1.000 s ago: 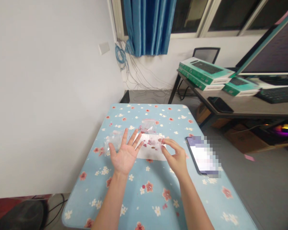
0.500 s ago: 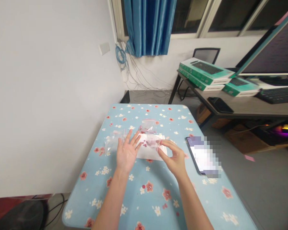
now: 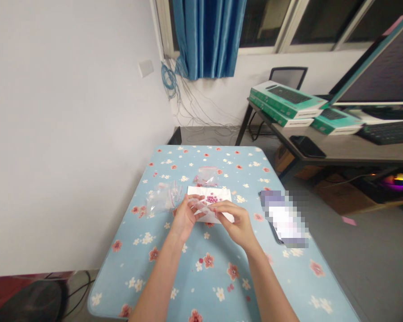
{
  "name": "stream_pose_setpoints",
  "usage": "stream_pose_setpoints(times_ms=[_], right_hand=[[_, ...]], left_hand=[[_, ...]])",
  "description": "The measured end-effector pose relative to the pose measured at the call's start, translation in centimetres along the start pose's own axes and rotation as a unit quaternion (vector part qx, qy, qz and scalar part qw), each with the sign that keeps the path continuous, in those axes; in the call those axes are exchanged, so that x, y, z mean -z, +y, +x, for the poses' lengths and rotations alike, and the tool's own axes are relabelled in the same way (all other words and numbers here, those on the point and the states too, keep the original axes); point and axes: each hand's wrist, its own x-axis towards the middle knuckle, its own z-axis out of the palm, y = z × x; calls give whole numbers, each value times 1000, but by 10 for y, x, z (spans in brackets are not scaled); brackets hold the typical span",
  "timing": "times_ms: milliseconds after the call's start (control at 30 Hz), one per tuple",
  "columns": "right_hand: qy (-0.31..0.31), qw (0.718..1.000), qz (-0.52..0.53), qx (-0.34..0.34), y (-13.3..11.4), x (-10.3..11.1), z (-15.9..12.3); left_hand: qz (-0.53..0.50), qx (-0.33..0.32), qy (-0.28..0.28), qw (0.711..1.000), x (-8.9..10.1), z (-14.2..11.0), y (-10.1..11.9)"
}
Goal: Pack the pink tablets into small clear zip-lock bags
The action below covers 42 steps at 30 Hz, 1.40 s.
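Note:
My left hand point(image 3: 184, 214) and my right hand point(image 3: 235, 221) meet above a white sheet of paper point(image 3: 210, 193) on the floral blue table point(image 3: 201, 264). Both pinch a small clear zip bag point(image 3: 204, 206) between their fingertips. Small pink beads point(image 3: 212, 198) lie on the paper just beyond the hands. A second clear bag point(image 3: 206, 176) with pink bits lies further back. Crumpled clear bags point(image 3: 163, 197) sit left of the paper.
A phone point(image 3: 282, 219) lies on the table right of my right hand. A desk point(image 3: 339, 150) at the right carries green keyboard boxes point(image 3: 285, 100), a monitor and a keyboard. A white wall is close on the left; cables hang under a blue curtain.
My left hand turned from open, palm up, and closed in to meet my right hand. Both hands now pinch the small clear bag; the pink beads show on the paper.

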Motion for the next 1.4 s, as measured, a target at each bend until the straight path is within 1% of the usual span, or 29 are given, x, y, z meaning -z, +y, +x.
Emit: stream_pose_setpoints(times_ms=[67, 167, 233, 333, 400, 500, 633, 733, 800, 867, 933, 1033, 1100, 1167, 1300, 1400], right_hand=[[1, 1000, -4, -1, 1, 0, 1], [22, 1000, -8, -16, 5, -1, 2], [25, 999, -11, -35, 9, -1, 2], [7, 997, -27, -66, 16, -1, 2], [4, 995, -39, -90, 20, -1, 1], [12, 993, -45, -110, 25, -2, -1], [9, 993, -44, -106, 28, -2, -1], [16, 994, -21, -110, 28, -3, 1], [48, 991, 40, -116, 27, -7, 3], [96, 974, 140, -151, 27, -13, 4], [127, 937, 243, -219, 27, -20, 5], [134, 872, 346, -320, 28, -29, 5], [139, 840, 383, -359, 30, -34, 5], [151, 822, 404, -372, 33, -37, 4], [166, 806, 434, -365, 37, -42, 2], [163, 799, 450, -363, 39, -41, 1]], left_hand=[[20, -18, -1, 1000, 1, 0, -1], [47, -39, 5, 998, 1, 0, -2], [52, -42, 26, 997, 1, 1, -2], [47, -40, 60, 996, 1, 2, -2], [47, -39, 71, 996, 2, 3, -2], [54, -41, 75, 995, 3, 3, -1], [66, -42, 65, 995, 4, 2, 3], [75, -39, 62, 995, 5, 2, 5], [76, -48, 68, 994, 6, 2, 6], [78, -61, 75, 992, 7, 2, 6], [88, -73, 77, 990, 7, 2, 5], [133, -97, 84, 983, 8, 3, 3], [173, -114, 83, 975, 7, 2, 2], [207, -122, 63, 969, 6, 2, 1], [266, -122, 6, 956, 3, 0, 2], [305, -135, -2, 943, 1, -2, 7]])
